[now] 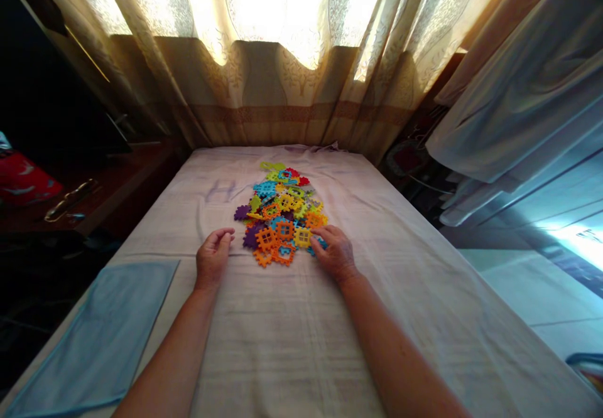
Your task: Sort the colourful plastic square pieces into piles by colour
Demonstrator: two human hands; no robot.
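A heap of interlocking plastic building pieces point(285, 230) lies on the white cloth, in orange, yellow, blue, purple, green and red. Many are square with notched edges and window-like holes. My right hand point(335, 253) rests at the heap's near right edge, fingers reaching forward and slightly apart. Its thumb and fingertips touch the heap beside a yellow square piece point(303, 237) and over a blue piece point(318, 245), partly hidden by the hand. Left of the heap, apart from it, my left hand point(214, 260) is curled with thumb against fingers; nothing shows in it.
A light blue cloth point(108, 330) lies on the left part of the covered table point(282, 355). Patterned curtains point(282, 91) hang behind the far edge. Pale fabric point(513, 91) hangs on the right. At left is a dark red surface with a red item point(26, 179).
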